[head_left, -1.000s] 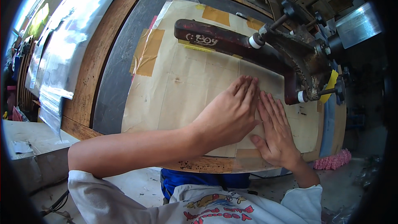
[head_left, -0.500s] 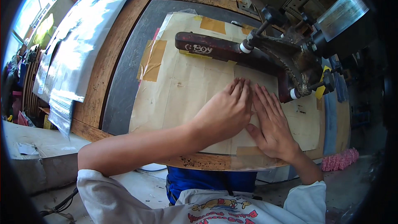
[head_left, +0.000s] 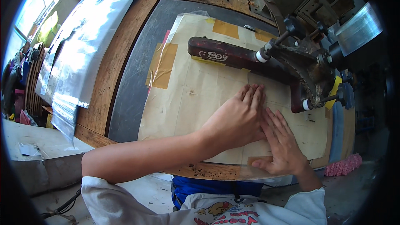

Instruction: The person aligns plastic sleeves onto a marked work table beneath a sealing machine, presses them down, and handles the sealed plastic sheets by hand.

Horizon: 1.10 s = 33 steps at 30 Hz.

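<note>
Pressing flat on a large sheet of tan paper (head_left: 200, 96), both hands lie open, palms down, fingers straight and close together, gripping nothing. The left hand (head_left: 235, 121) reaches across from the lower left, its fingertips just short of a dark red metal arm (head_left: 233, 56). The right hand (head_left: 281, 143) lies beside it, touching it along the fingers, with the thumb near the paper's front edge.

The paper is pale brown, stiff-looking and slightly creased, with faint straight lines across it. Patches of brownish-yellow tape (head_left: 164, 64) hold it down: a big one at its left side, smaller ones along the far edge and one small piece near the right thumb. A thin clear film seems to cover part of it, showing at the far left corner. The sheet lies on a dark grey pad (head_left: 133, 83) set into a worn wooden surface (head_left: 112, 58), and its near edge reaches the front rim of that surface.

The red arm lies over the far half of the paper and joins a dark machine (head_left: 312, 71) with black knobs and white collars at the right. Long sheets of clear plastic (head_left: 79, 54) lie along the left of the wood. A pink fuzzy thing (head_left: 343, 166) sits low at the right. The person wears a white shirt (head_left: 216, 212) with a printed picture.
</note>
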Each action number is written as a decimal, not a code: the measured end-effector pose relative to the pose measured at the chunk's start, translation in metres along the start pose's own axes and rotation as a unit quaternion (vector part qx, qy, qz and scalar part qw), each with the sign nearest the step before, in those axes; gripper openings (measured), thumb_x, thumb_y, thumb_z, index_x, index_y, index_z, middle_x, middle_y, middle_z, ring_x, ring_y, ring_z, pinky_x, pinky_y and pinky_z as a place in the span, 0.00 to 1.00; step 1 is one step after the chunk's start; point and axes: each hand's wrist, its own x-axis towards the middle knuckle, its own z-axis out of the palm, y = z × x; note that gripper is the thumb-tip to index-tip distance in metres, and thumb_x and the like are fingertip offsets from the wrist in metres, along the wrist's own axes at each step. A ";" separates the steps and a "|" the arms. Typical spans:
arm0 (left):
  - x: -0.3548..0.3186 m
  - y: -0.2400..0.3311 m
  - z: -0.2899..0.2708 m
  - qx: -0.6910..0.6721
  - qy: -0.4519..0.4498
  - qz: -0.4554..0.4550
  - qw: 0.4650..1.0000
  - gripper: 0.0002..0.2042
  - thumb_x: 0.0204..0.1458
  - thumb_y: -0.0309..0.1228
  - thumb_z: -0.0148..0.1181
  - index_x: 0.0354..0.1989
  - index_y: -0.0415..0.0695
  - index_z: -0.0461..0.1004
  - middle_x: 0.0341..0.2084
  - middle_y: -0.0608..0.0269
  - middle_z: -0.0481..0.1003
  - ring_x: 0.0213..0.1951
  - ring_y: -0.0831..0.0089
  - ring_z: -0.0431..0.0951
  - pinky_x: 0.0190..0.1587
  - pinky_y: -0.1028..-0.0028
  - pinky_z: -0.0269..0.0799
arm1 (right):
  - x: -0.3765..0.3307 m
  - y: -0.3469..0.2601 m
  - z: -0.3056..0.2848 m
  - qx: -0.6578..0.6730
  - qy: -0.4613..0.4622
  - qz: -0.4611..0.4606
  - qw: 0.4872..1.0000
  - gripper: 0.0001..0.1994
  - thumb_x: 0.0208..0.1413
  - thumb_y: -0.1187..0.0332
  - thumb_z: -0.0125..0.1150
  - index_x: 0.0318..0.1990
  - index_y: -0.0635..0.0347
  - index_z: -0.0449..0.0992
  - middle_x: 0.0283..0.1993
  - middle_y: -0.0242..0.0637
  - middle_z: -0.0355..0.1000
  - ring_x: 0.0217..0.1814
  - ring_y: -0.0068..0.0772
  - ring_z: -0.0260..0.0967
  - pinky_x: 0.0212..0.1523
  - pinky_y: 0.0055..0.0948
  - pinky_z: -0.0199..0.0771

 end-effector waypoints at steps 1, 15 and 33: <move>0.000 0.001 -0.001 -0.001 -0.002 0.000 1.000 0.36 0.59 0.51 0.55 0.55 0.21 0.71 0.59 0.29 0.70 0.61 0.44 0.73 0.67 0.55 0.67 | 0.002 0.001 -0.002 -0.010 0.001 -0.004 1.000 0.36 0.58 0.48 0.65 0.63 0.72 0.71 0.68 0.63 0.64 0.76 0.61 0.55 0.75 0.56 0.51; -0.007 0.012 -0.017 -0.003 -0.106 -0.014 0.994 0.43 0.60 0.58 0.51 0.62 0.20 0.65 0.64 0.28 0.64 0.69 0.43 0.63 0.73 0.54 0.54 | -0.009 0.009 -0.016 -0.007 -0.050 -0.016 0.999 0.37 0.54 0.48 0.68 0.64 0.68 0.70 0.72 0.59 0.60 0.76 0.60 0.56 0.74 0.54 0.55; -0.003 0.004 -0.012 -0.028 -0.087 -0.011 0.996 0.41 0.61 0.57 0.52 0.65 0.23 0.64 0.67 0.32 0.62 0.71 0.46 0.60 0.73 0.54 0.52 | -0.009 0.008 -0.006 -0.046 -0.072 0.013 0.996 0.40 0.63 0.42 0.55 0.71 0.67 0.61 0.77 0.55 0.51 0.81 0.55 0.45 0.78 0.56 0.42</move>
